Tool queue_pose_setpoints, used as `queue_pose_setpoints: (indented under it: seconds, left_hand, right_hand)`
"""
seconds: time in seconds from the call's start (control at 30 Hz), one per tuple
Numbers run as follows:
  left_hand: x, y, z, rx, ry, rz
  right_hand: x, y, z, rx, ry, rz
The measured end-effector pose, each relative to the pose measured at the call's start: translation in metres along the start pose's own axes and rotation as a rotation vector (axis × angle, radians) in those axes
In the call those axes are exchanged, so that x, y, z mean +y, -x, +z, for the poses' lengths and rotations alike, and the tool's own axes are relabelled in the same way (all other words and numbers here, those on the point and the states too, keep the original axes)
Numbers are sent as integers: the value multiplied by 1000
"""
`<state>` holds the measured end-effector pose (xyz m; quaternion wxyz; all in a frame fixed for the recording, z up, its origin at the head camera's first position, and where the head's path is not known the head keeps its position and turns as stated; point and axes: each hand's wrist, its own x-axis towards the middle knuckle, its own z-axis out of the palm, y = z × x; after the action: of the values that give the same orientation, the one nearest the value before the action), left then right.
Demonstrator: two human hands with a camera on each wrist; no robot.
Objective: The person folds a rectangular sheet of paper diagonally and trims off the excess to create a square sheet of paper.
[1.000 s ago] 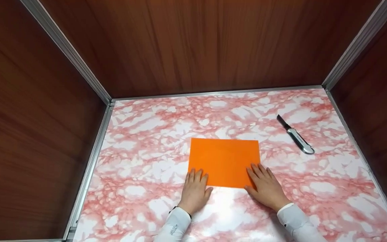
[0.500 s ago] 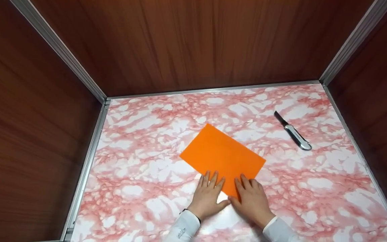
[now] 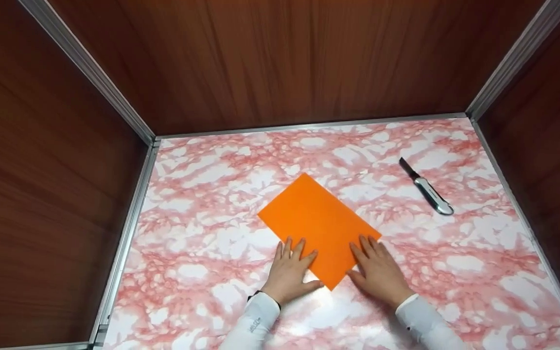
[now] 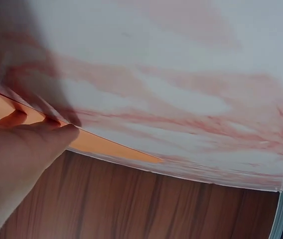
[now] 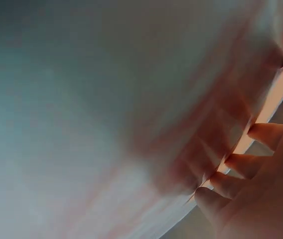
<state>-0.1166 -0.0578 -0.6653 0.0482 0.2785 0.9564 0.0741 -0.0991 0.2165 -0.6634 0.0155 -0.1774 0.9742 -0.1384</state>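
Note:
A rectangular orange sheet (image 3: 316,214) lies flat on the table, turned so that one corner points toward the person. My left hand (image 3: 289,272) rests along its lower left edge with fingers spread, fingertips on the sheet. On the lower right edge, my right hand (image 3: 377,270) touches the sheet with its fingers straight and its thumb near the front corner. The left wrist view shows the sheet (image 4: 114,147) edge-on under the left fingers. In the right wrist view, the right fingertips (image 5: 233,162) sit along the sheet's edge.
A utility knife (image 3: 428,189) with its dark blade out lies to the right of the sheet. The table (image 3: 202,233) has a red and white marbled surface. Brown wood-grain panels (image 3: 280,63) in metal frames enclose the back and both sides.
The sheet has turned clockwise from lying square to a diagonal position. Both hands moved with it, came close together, then spread apart again. The knife has stayed in place.

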Motion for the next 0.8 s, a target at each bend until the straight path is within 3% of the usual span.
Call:
queue_pose_setpoints:
  seconds: [0.2, 0.37, 0.57, 0.8]
  left_hand:
    - [-10, -4, -3, -6, 31, -3]
    - [-13, -11, -4, -28, -8, -15]
    - [-16, -18, -2, -57, -25, -22]
    - [-20, -18, 1, -35, -52, -11]
  right_hand:
    - [28, -10, -9, -6, 14, -28]
    - [37, -17, -9, -28, -2, -71]
    - [36, -21, -8, -66, -16, -64]
    - [27, -25, -7, -66, -23, -48]
